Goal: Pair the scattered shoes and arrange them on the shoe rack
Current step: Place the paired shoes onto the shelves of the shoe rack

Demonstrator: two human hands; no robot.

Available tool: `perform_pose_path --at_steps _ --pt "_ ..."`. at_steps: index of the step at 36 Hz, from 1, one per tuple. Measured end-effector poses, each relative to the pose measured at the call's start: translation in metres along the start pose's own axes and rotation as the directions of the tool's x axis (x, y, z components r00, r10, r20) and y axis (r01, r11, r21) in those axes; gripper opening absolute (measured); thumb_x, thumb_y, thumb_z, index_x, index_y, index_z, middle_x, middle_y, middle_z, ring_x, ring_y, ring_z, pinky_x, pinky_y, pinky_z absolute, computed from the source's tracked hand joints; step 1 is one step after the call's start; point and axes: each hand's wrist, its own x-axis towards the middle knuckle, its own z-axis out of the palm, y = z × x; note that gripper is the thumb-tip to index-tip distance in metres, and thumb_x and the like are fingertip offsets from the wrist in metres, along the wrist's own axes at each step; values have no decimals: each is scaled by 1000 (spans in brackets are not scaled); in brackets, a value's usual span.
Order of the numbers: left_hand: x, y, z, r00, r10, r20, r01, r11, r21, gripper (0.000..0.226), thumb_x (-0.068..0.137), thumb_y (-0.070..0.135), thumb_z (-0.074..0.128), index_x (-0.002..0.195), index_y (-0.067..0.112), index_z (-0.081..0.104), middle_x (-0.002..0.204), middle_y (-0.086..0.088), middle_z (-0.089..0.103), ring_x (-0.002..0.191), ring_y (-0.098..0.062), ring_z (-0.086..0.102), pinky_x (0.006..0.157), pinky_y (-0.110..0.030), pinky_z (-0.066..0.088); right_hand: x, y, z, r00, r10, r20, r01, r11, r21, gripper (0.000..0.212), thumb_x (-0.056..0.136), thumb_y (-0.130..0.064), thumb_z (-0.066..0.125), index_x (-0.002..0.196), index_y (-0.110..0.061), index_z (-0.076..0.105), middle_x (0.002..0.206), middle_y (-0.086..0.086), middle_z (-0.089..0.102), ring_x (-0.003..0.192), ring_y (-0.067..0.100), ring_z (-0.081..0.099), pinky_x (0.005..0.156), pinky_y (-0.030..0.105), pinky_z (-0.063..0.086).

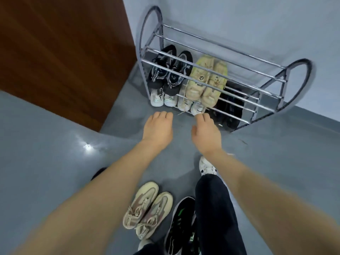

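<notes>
Beige pair (148,207) side by side, laced.

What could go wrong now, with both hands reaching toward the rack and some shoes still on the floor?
1. A loose lace trails from the white shoes near the right hand; it may snag.
2. The beige pair and black shoe lie by the person's feet, so stepping back could mean tripping.
3. The left hand hangs empty; the top tier of the shoe rack is unfilled.
</notes>
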Motion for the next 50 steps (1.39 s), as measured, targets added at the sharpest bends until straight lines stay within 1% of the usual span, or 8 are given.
perform_pose_path --at_steps 5,12,21,26,32,40,45,50 --pt "-73 -15 -44 999 38 -37 -37 999 14 33 91 11 48 124 8 49 124 -9 53 118 -30 45 92 -36 35 -60 -51 -32 997 18 -69 -13 997 75 25 91 -8 45 114 -2 52 111 15 51 98 34 51 68 38 35" --pt "-148 -13 -70 996 78 -31 -78 997 2 32 93 10 44 124 8 49 123 -9 53 114 -29 47 90 -34 35 -129 -79 -55 997 60 -38 -57 995 81 30 93 -11 42 122 -6 46 119 11 51 105 31 51 76 39 40" --pt "-212 19 -61 997 72 -3 -73 996 -53 29 94 11 43 123 8 49 123 -8 53 110 -29 52 86 -35 36 -210 -47 -63 997 78 -27 -75 993 86 24 93 -10 41 114 -6 51 114 10 52 98 32 53 67 31 31" --pt "-247 51 -49 997 77 19 -76 995 -71 30 95 11 42 124 8 48 125 -8 51 109 -30 52 86 -35 37 -255 -21 -62 995 96 -29 -92 990 106 21 93 -11 44 111 -6 53 113 11 49 94 33 53 67 36 38" --pt "-294 92 -41 995 93 44 -87 989 -123 30 95 11 41 124 8 49 128 -8 48 107 -33 53 89 -38 38 -312 5 -69 997 71 -19 -68 986 151 21 93 -10 44 111 -7 54 116 9 50 97 31 54 68 32 36" --pt "-355 130 2 990 102 102 -90 989 -122 30 94 12 42 123 6 49 128 -9 48 108 -34 53 91 -40 40 -386 43 -43 996 81 28 -84 982 170 23 94 -12 43 113 -9 54 117 5 51 104 26 54 72 30 37" --pt "-372 129 50 981 130 142 -118 989 -85 31 94 15 44 123 8 51 126 -9 52 113 -32 51 94 -41 40 -408 60 3 991 110 82 -123 978 167 22 94 -15 42 111 -8 55 115 7 51 101 29 54 76 36 44" --pt "-375 116 109 974 164 158 -159 986 -49 29 93 18 45 121 13 53 123 -5 55 113 -28 51 93 -36 35 -415 69 56 982 160 100 -176 968 180 22 95 -15 41 111 -10 56 113 6 53 103 27 52 72 30 36"
